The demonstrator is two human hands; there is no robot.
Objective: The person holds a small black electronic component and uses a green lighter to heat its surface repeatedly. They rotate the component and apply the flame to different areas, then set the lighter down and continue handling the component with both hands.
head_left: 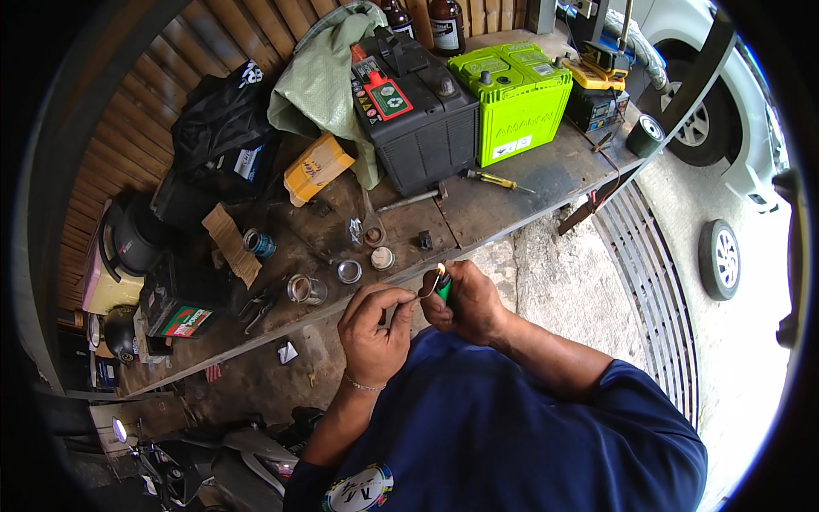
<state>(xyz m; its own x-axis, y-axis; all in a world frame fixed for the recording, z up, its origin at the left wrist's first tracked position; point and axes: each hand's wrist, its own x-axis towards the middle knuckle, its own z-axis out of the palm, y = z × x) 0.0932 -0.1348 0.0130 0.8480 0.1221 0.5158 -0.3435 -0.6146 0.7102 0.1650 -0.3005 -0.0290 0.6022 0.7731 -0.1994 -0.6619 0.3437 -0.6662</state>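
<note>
In front of my chest, my right hand is wrapped round a green lighter, and a small flame burns at its top. My left hand, close beside it, pinches a thin curved strand between thumb and forefinger. The strand's far end reaches the flame; whether it is wire or string I cannot tell. Just beyond my hands, on the bench, stand a white-topped small jar, a round metal ring or lid and an open tin.
The wooden workbench bears a black car battery, a bright green battery, a hammer, a screwdriver and an oil filter. A metal grate and a loose wheel lie right; a motorcycle stands lower left.
</note>
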